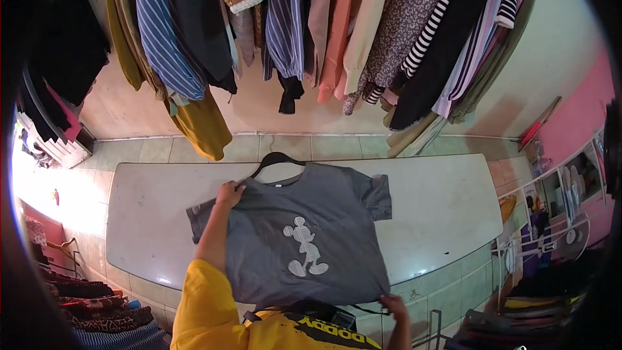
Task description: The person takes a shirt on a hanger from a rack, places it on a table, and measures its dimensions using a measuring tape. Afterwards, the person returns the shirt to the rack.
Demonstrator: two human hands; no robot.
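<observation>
Left hand [230,193], in the head view, closes on the grey shirt [303,234] at one shoulder, beside the hanger [277,159]; the right hand [393,306] pinches a hem corner past the near edge of the table [447,210] beneath. Uneven pulling could skew the cloth or slip the hanger from the neck.
</observation>
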